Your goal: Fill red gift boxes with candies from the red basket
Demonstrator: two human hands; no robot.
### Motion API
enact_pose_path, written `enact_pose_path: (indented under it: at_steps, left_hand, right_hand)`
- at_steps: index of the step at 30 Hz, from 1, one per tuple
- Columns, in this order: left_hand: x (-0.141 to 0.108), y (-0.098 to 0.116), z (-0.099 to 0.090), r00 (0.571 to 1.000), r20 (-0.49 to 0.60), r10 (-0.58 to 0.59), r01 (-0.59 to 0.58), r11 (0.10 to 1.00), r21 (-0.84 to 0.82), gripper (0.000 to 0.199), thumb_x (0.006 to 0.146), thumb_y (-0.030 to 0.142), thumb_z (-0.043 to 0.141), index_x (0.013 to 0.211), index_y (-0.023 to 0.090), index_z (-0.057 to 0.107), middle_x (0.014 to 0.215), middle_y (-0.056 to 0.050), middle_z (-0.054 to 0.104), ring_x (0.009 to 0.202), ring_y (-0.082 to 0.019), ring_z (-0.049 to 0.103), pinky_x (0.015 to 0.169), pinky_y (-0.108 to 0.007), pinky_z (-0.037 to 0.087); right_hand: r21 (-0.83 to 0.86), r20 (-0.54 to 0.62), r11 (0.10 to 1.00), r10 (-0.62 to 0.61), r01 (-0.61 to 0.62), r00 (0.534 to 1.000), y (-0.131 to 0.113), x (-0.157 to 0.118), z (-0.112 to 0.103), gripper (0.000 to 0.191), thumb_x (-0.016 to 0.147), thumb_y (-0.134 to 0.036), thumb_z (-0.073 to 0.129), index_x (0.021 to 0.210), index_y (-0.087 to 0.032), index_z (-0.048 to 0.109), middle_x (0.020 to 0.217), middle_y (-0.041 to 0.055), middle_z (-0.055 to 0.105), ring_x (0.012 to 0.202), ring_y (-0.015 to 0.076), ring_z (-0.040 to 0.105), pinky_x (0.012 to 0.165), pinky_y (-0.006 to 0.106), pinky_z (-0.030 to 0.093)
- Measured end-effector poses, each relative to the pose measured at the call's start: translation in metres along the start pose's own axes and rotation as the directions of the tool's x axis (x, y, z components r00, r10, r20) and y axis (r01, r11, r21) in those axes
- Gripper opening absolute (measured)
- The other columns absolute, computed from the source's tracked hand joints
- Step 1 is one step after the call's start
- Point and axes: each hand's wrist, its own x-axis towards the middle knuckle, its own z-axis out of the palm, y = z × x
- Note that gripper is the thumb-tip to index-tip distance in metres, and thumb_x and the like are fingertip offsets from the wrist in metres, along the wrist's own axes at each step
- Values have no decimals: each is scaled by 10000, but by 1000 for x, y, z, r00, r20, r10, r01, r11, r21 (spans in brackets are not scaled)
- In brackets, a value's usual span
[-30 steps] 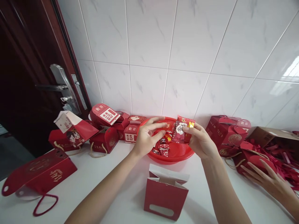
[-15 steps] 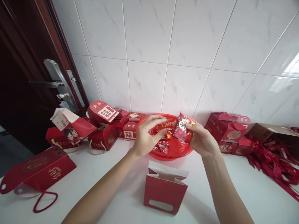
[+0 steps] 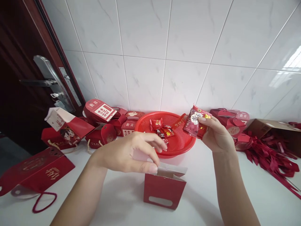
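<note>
Left hand (image 3: 130,152) at open box (image 3: 162,188); basket (image 3: 180,142) behind, ribbons (image 3: 266,157) right.

white tabletop (image 3: 122,197) carrying a red basket (image 3: 181,142), an open carton (image 3: 163,190), red boxes (image 3: 44,169) and ribbons (image 3: 266,157)

The table (image 3: 198,205) is free right of the near box (image 3: 163,190); the left hand (image 3: 131,153) crowds its mouth, the basket (image 3: 187,148) its far side.
</note>
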Motion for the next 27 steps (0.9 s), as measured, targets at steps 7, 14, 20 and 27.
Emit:
enact_pose_path:
  at_steps: [7, 14, 20, 27]
  left_hand:
    - [7, -6, 7, 972, 230, -42, 28, 997, 65, 175, 887, 238, 662, 941, 274, 824, 936, -40, 775, 812, -196, 709, 748, -263, 506]
    - [19, -14, 13, 993, 4, -116, 111, 959, 260, 202, 854, 192, 627, 786, 241, 811, 800, -1, 768, 728, -180, 685, 645, -255, 449]
    - [21, -23, 14, 980, -113, -165, 187, 956, 224, 186, 745, 175, 653, 809, 242, 814, 862, -12, 786, 777, -213, 712, 673, -266, 498]
    - [19, -27, 10, 969, -91, -232, 245, 950, 191, 302, 692, 302, 777, 987, 252, 812, 1092, -39, 773, 946, -260, 726, 723, -275, 548]
  right_hand:
    - [-41, -4, 999, 1, -2, 1000, -3, -4, 2, 247, 619, -340, 842, 810, -216, 746, 843, 48, 760, 824, 277, 724, 766, 399, 592]
    - [-36, 13, 999, 0, 1, 1000, -7, -7, -1, 255, 618, -317, 841, 834, -220, 746, 831, 48, 757, 808, 287, 728, 712, 399, 589]
    - [-87, 110, 994, 69, -59, 992, -7, -9, 1, 257, 593, -293, 866, 801, -225, 730, 731, 18, 721, 639, 217, 672, 588, 337, 544]
    - [-204, 319, 977, 124, -60, 939, 3, -12, 12, 275, 660, -261, 855, 901, -208, 736, 771, 17, 729, 669, 180, 654, 614, 296, 515]
